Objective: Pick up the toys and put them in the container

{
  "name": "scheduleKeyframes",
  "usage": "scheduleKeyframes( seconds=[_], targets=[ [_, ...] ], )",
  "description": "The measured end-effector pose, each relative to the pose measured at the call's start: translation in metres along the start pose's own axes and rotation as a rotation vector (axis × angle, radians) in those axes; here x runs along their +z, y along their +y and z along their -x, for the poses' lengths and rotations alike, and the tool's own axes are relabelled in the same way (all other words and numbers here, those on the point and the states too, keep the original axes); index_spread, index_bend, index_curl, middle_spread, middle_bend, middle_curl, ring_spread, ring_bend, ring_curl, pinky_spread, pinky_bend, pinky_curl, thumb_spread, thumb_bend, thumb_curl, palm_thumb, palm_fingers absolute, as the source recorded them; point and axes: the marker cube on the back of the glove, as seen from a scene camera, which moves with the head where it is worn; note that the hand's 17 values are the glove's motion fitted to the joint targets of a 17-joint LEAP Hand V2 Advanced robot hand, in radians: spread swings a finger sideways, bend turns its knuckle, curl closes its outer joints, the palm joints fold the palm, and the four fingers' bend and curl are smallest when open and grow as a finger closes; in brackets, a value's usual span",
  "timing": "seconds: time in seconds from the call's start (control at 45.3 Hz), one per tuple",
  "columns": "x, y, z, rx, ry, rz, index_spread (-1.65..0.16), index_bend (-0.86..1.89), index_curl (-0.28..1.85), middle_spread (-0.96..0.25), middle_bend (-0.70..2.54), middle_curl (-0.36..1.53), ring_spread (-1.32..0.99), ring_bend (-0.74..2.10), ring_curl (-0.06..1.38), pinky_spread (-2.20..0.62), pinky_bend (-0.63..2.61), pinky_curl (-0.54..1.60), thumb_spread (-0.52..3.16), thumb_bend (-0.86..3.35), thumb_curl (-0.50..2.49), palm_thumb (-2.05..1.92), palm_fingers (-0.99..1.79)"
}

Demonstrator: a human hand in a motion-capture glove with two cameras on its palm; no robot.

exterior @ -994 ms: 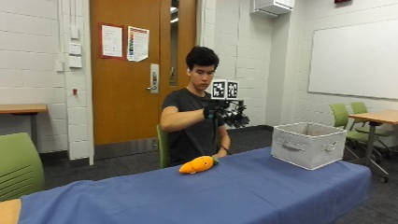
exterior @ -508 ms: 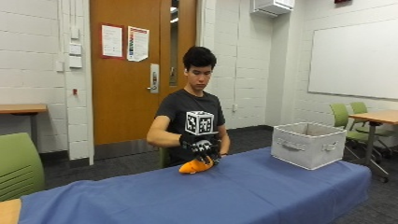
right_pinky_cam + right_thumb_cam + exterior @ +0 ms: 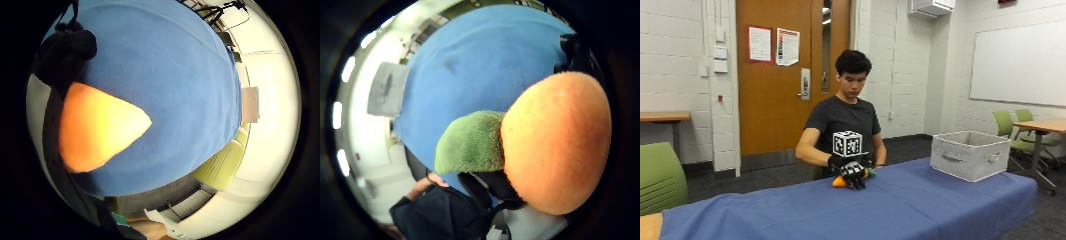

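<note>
**Gripping carrot toy at near table edge**

Gloved right hand (image 3: 852,172) is down on the orange plush carrot toy with green leafy top (image 3: 840,182), fingers curled over it, pointing down toward the cloth. Carrot sits on the blue cloth-covered table (image 3: 906,210), at the edge nearest the seated person, directly in front of their torso. Outside view shows only an orange end and a bit of green either side of the glove.

Thumb-side palm view: orange body (image 3: 555,140) fills much of the frame, green top (image 3: 470,142) beside it, so it is close against the palm.

Grey fabric box with handles (image 3: 969,155) stands on the same table, well apart from hand and carrot, toward the table's far end.
</note>
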Motion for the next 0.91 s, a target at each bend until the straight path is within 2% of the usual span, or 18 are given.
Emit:
scheduleKeyframes(
  seconds=[0.11,0.221,0.376,0.442,0.464,0.486,0.552,0.685,0.906],
  targets=[
    [-0.005,0.000,0.001,-0.011,-0.045,-0.023,-0.36,0.87,0.74,-0.15,0.26,0.44,-0.31,0.70,0.20,-0.14,0.62,0.23,0.91,-0.04,0.18,-0.04,0.51],
    [-0.017,-0.002,0.002,-0.028,-0.079,-0.035,-0.34,0.92,0.80,-0.20,0.37,0.47,-0.36,0.78,0.22,-0.18,0.55,0.22,1.07,0.09,0.23,0.18,0.68],
    [-0.033,-0.011,0.007,-0.037,-0.044,-0.038,-0.33,0.78,0.84,-0.29,0.46,0.50,-0.44,0.94,0.27,-0.29,0.68,0.27,1.20,0.26,0.32,0.47,0.95],
    [-0.044,-0.016,0.011,-0.036,-0.028,-0.036,-0.33,0.65,0.86,-0.33,0.49,0.51,-0.45,1.00,0.30,-0.37,0.78,0.30,1.13,0.27,0.37,0.54,1.08],
    [-0.048,-0.019,0.013,-0.038,-0.024,-0.038,-0.33,0.66,0.87,-0.34,0.47,0.51,-0.45,0.97,0.29,-0.36,0.77,0.30,1.15,0.27,0.37,0.53,1.00],
    [-0.054,-0.021,0.016,-0.041,-0.020,-0.040,-0.33,0.61,0.88,-0.35,0.51,0.53,-0.44,1.06,0.34,-0.40,0.80,0.32,1.09,0.28,0.40,0.57,1.11],
    [-0.073,-0.032,0.022,-0.048,-0.007,-0.062,-0.33,0.51,0.91,-0.37,0.60,0.56,-0.43,1.12,0.36,-0.43,0.80,0.33,1.02,0.27,0.44,0.60,1.17],
    [-0.116,-0.056,0.035,-0.063,0.006,-0.118,-0.35,0.40,0.98,-0.39,0.79,0.63,-0.41,1.22,0.42,-0.46,0.82,0.36,0.91,0.26,0.51,0.63,1.22],
    [-0.198,-0.093,0.083,-0.102,-0.002,-0.197,-0.38,0.30,1.13,-0.38,0.93,0.70,-0.39,1.31,0.47,-0.48,0.85,0.39,0.80,0.25,0.61,0.65,1.18]
  ],
)
